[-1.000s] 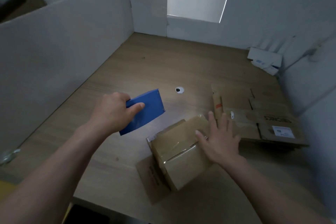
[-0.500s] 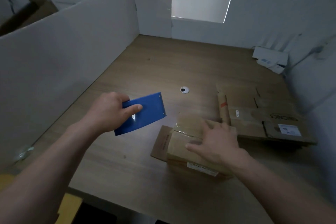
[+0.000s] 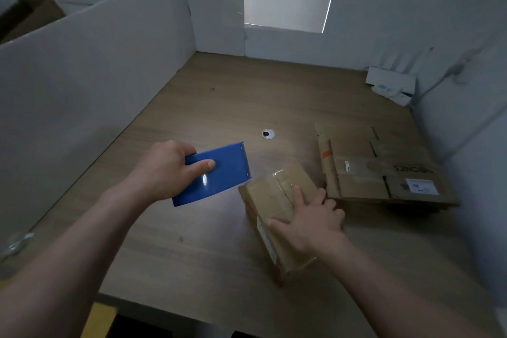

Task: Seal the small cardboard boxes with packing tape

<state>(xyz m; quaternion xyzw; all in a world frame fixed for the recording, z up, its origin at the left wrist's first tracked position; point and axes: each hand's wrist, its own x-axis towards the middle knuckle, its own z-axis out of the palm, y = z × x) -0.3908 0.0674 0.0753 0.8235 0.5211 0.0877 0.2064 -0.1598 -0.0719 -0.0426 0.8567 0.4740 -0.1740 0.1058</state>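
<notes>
Cardboard box (image 3: 271, 195): one small brown box on the wooden table (image 3: 219, 255), directly under the right hand. A glossy strip of tape runs along its top seam, just beyond the fingertips.
Right hand (image 3: 310, 217): lies flat on the box top, fingers straight and slightly spread, thumb out to the left. It presses down and pinches nothing.
Left hand (image 3: 164, 170): fingers and thumb curl round the near end of the blue tape dispenser (image 3: 222, 170), gripping it above the table.
Dispenser and box: the dispenser's far corner comes close to the box's far-left corner, left of the right hand's fingertips. Whether they touch is unclear.
Flattened cardboard (image 3: 365, 173): a flat pile just right of the right hand, close beside the box.
Counts: two hands, one box, one dispenser, one flat pile; the number of sheets in the pile cannot be told.
Beyond the hands: one round desk grommet (image 3: 268, 133).
Hard to see: the tape roll is hidden under the blue shield; the label on the box's side is blurred.
</notes>
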